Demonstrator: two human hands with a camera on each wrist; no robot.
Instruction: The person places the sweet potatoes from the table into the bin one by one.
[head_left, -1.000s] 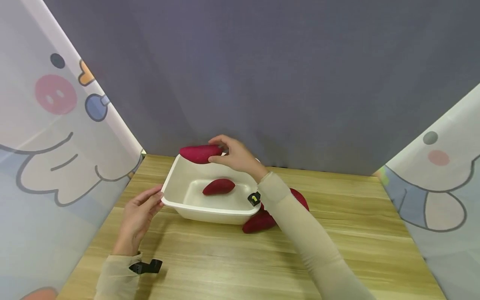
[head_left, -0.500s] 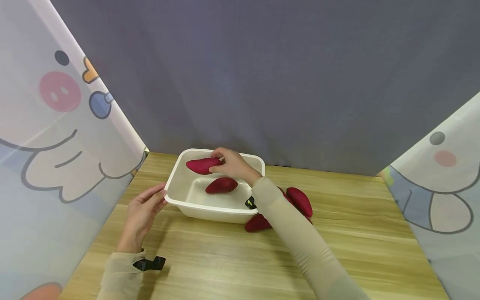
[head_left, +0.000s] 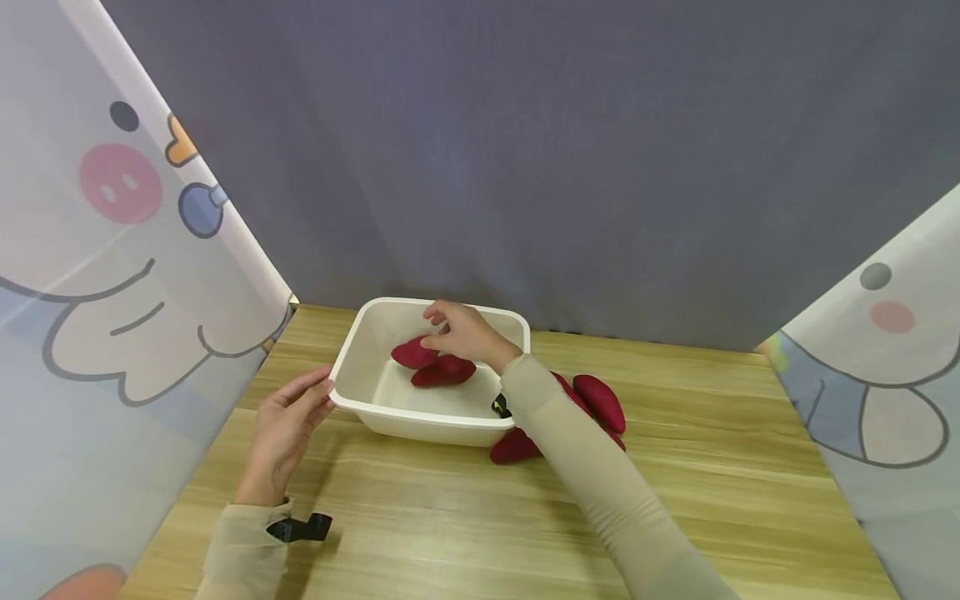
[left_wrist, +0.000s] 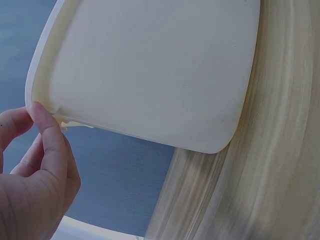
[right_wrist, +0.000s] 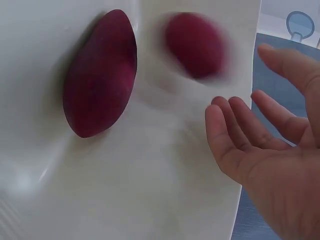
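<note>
A white plastic basin [head_left: 427, 416] stands on the table. At its near left corner my left hand [head_left: 281, 429] pinches the rim between thumb and fingers, as the left wrist view shows with the hand [left_wrist: 42, 175] at the basin's edge. Over the basin's far part hovers my right hand [head_left: 467, 335], fingers spread and holding nothing. Just below it is a red sweet potato [head_left: 411, 353], blurred by motion in the right wrist view [right_wrist: 197, 47] and apart from the fingers. A darker sweet potato [head_left: 444, 372] lies on the basin floor beside it.
Several more red sweet potatoes [head_left: 600, 403] lie on the wooden table [head_left: 720, 467] right of the basin, partly hidden by my right sleeve [head_left: 592, 475]. A grey curtain [head_left: 540, 167] hangs behind, with printed cartoon panels [head_left: 67, 333] at both sides.
My right hand has lowered the sweet potato from above the far rim into the basin and let go of it; it has dropped toward the other one. The left hand keeps its hold.
</note>
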